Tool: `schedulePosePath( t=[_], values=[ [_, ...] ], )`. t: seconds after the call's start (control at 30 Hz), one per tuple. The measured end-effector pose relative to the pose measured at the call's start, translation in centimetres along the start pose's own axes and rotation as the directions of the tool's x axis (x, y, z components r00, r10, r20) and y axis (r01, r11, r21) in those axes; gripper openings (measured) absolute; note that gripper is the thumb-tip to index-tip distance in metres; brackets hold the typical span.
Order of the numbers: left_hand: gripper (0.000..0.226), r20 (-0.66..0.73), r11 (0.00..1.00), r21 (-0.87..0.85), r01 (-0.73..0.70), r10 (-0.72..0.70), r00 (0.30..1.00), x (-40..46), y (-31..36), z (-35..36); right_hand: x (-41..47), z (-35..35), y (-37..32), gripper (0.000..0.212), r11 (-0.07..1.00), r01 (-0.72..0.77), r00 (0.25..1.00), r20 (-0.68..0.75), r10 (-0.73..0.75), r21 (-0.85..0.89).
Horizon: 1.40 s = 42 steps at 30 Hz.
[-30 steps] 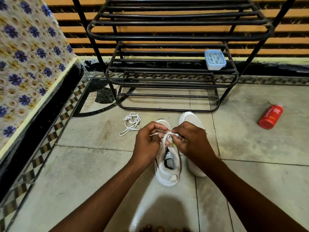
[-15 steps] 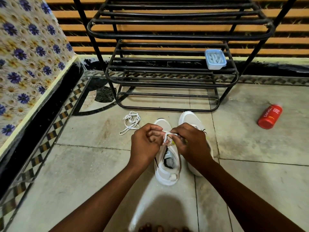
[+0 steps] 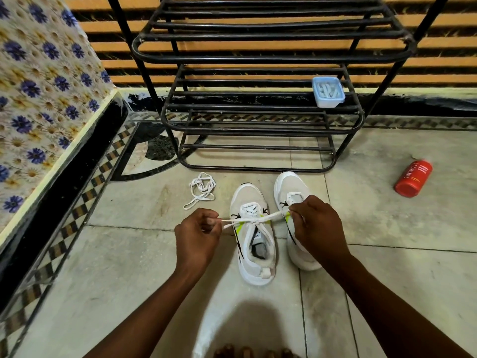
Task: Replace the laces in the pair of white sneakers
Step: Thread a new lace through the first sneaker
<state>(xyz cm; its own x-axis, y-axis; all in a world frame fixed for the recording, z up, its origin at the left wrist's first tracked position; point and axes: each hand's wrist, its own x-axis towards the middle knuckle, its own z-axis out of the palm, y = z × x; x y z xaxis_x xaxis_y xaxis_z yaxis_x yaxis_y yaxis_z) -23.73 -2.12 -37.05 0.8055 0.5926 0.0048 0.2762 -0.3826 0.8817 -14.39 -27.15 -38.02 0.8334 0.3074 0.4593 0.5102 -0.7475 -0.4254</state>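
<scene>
The left hand [image 3: 197, 237] and right hand [image 3: 316, 223] now sit apart on either side of the left sneaker [image 3: 254, 236], each pinching 1 end of its white lace [image 3: 254, 220], which runs taut across the top eyelets. Half a second ago both hands were bunched together over the tongue; pulling outward suggests a knot is being cinched, so this shoe looks nearly finished. The right sneaker [image 3: 291, 192] stands just beside it, partly behind the right hand. A loose lace [image 3: 201, 188] lies on the floor to the sneaker's far left, the black shoe rack [image 3: 258, 130] beyond, a red bottle [image 3: 413, 178] well off right.
</scene>
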Motion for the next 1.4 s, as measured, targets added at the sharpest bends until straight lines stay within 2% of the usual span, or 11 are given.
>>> schedulePosePath(
  t=[0.27, 0.37, 0.43, 0.6, 0.67, 0.73, 0.87, 1.03, 1.2, 1.3, 1.4],
  values=[
    [0.026, 0.037, 0.998, 0.056, -0.004, 0.002, 0.999, -0.4, -2.2, -0.4, -0.3, -0.1, 0.4, 0.006, 0.974, 0.074, 0.996, 0.068, -0.061, -0.213],
    [0.027, 0.041, 0.998, 0.067, -0.007, 0.004, 0.999, -0.4, -2.7, -0.5, -0.4, 0.0, 0.6, 0.014, 0.956, 0.123, 0.99, 0.094, -0.102, -0.266],
    [0.028, 0.039, 0.998, 0.062, 0.005, -0.007, 0.999, -0.3, -3.0, -0.5, -0.3, -0.3, 0.4, 0.006, 0.939, 0.164, 0.985, 0.103, -0.139, -0.303],
    [0.028, 0.03, 0.995, -0.06, 0.085, -0.083, 0.996, 0.4, -3.7, -0.4, -0.2, -0.7, -0.2, 0.026, 0.88, 0.242, 0.968, 0.17, -0.187, -0.408],
    [0.025, 0.031, 0.988, -0.114, 0.104, -0.101, 0.994, 0.6, -4.0, -0.4, -0.2, -0.7, -0.5, 0.023, 0.865, 0.259, 0.964, 0.166, -0.206, -0.43],
    [0.024, 0.033, 0.983, -0.149, 0.109, -0.106, 0.994, 0.6, -4.2, -0.3, -0.1, -0.7, -0.5, 0.008, 0.858, 0.287, 0.958, 0.14, -0.251, -0.427],
    [0.026, 0.084, 0.998, 0.002, -0.061, 0.061, 0.995, 0.5, -4.8, -0.7, -0.2, -0.5, -0.3, 0.008, 0.85, 0.286, 0.958, 0.145, -0.247, -0.442],
    [0.019, 0.229, 0.909, 0.178, -0.378, 0.336, 0.914, 0.9, -5.2, -1.6, -0.3, -0.4, -0.1, 0.017, 0.849, 0.274, 0.962, 0.133, -0.24, -0.451],
    [0.02, 0.262, 0.847, 0.266, -0.461, 0.397, 0.88, 0.9, -5.6, -1.4, 0.2, -0.6, -0.3, 0.008, 0.852, 0.249, 0.968, 0.155, -0.199, -0.461],
    [0.02, 0.262, 0.843, 0.26, -0.47, 0.407, 0.875, 0.8, -5.8, -1.4, 0.2, -0.6, -0.1, 0.017, 0.851, 0.233, 0.969, 0.189, -0.161, -0.471],
    [0.021, 0.255, 0.846, 0.253, -0.47, 0.41, 0.876, 0.6, -5.9, -1.5, 0.1, -0.6, -0.2, 0.014, 0.86, 0.242, 0.969, 0.163, -0.188, -0.45]
  ],
)
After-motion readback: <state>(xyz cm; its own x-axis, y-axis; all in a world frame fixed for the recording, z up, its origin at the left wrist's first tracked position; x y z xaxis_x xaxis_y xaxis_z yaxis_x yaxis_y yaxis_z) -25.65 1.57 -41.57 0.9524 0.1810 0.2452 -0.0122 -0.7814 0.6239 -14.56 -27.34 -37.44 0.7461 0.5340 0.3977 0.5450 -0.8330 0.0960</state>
